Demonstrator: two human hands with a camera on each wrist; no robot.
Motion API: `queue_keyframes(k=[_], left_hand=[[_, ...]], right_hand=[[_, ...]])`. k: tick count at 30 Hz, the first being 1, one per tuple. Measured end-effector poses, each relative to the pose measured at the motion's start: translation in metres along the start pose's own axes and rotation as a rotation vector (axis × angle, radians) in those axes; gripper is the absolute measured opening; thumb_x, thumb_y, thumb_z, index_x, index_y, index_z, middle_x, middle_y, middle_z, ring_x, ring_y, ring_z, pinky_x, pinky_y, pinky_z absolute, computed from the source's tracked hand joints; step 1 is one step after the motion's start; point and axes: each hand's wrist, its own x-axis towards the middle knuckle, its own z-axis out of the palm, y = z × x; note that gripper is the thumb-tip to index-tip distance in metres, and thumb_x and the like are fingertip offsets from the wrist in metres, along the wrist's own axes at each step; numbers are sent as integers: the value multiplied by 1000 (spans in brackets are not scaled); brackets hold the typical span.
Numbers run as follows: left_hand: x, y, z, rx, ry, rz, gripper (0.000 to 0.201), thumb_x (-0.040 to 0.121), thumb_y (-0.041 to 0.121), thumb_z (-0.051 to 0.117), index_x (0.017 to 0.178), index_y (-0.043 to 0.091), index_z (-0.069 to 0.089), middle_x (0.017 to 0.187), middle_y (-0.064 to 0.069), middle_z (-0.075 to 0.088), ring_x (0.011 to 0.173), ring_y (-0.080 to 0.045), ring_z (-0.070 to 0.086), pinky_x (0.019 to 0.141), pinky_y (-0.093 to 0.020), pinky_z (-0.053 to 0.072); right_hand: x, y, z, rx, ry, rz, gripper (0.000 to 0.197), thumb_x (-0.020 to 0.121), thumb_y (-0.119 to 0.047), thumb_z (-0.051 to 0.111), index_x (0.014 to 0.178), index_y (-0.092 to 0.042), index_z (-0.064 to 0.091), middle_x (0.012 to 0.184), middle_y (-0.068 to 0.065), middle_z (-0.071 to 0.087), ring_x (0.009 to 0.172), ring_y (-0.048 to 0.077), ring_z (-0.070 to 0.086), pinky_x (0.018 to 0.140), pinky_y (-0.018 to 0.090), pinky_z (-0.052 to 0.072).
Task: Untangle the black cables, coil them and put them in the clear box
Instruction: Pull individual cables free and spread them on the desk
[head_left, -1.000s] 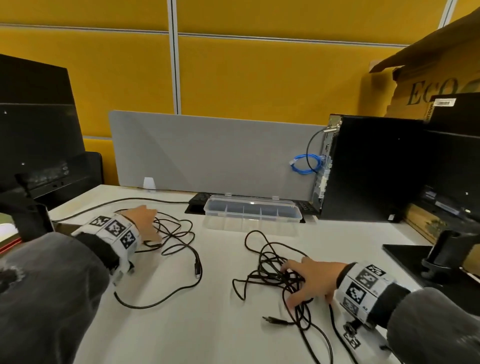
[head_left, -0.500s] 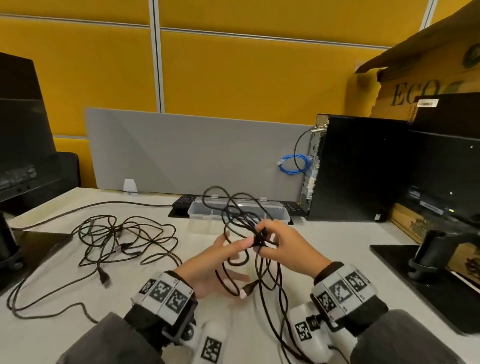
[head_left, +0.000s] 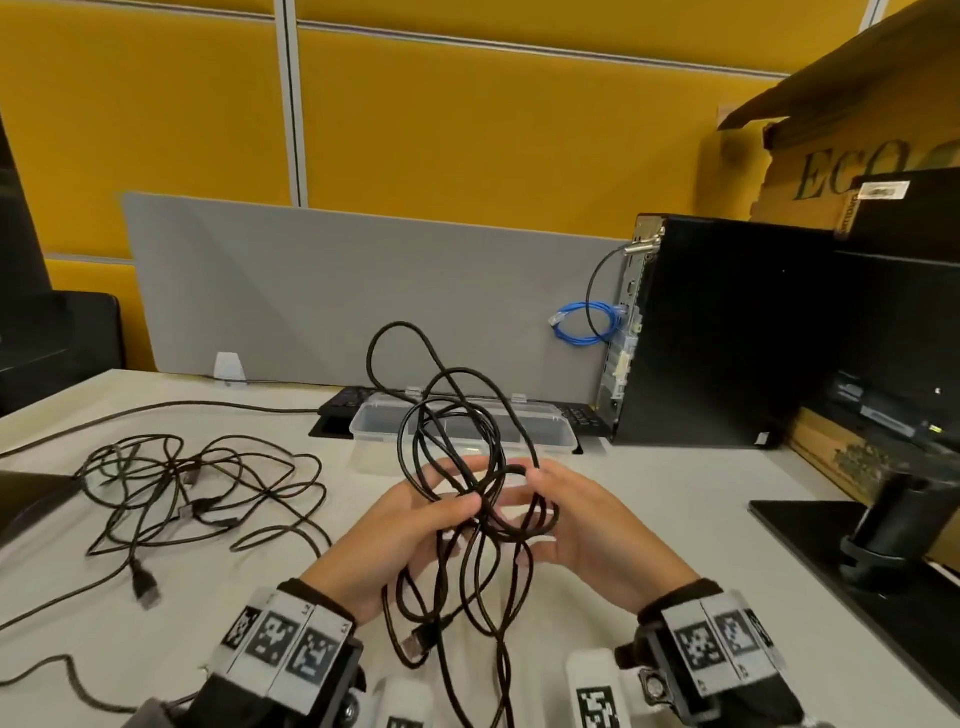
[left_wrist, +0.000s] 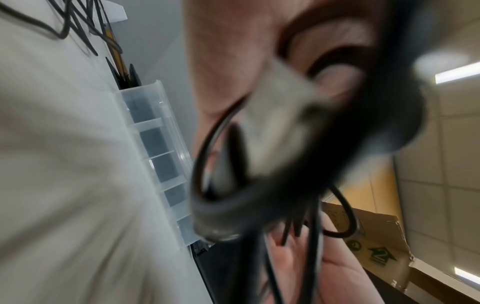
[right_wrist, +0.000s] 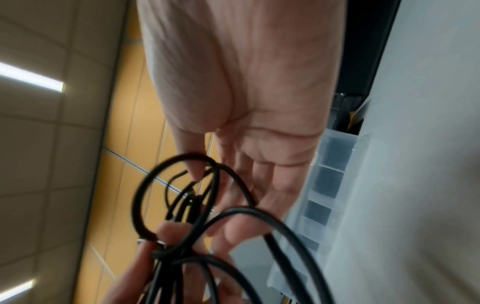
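Both hands held one tangled cable bundle (head_left: 467, 467) above the counter (head_left: 649, 493): left hand (head_left: 405, 530) pinching strands, right hand (head_left: 587, 525) curled round a loop.

A grey divider panel (head_left: 363, 291) is set at the desk's far edge. A black computer tower (head_left: 727, 332) is placed at far right, with a blue cable (head_left: 584, 322) coiled beside it.

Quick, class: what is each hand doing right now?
Left hand: pinching the lifted cable tangle.
Right hand: gripping the same tangle at its knot.
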Motion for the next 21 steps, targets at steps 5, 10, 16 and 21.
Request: queue_keyframes(k=[5, 10, 16, 21], left_hand=[[2, 1, 3, 43, 98, -16, 18, 91, 4, 51, 109, 6, 55, 95, -12, 73, 91, -25, 70, 81, -40, 56], [3, -1, -5, 118, 264, 2, 15, 93, 11, 50, 106, 5, 56, 95, -14, 71, 72, -27, 71, 54, -30, 55], [6, -2, -15, 118, 442, 72, 17, 98, 17, 43, 101, 15, 60, 76, -7, 60, 52, -16, 61, 36, -18, 30], [6, 0, -13, 193, 467, 101, 22, 98, 25, 40, 99, 23, 62, 68, 0, 58, 51, -12, 59, 48, -23, 33]], right_hand=[[-4, -2, -3, -156, 184, -56, 19, 94, -19, 51, 105, -7, 62, 66, 1, 62, 59, 13, 59, 51, 23, 45], [-2, 4, -12, -265, 403, -157, 18, 94, -24, 53, 95, -15, 68, 64, -2, 60, 61, 4, 57, 59, 12, 44], [-6, -4, -42, 90, 631, -152, 18, 95, -24, 49, 100, -15, 64, 54, -6, 28, 46, 7, 25, 40, 19, 26], [-10, -8, -55, 265, 636, -181, 18, 98, -25, 44, 102, -14, 57, 52, -7, 27, 39, 4, 22, 33, 16, 22]])
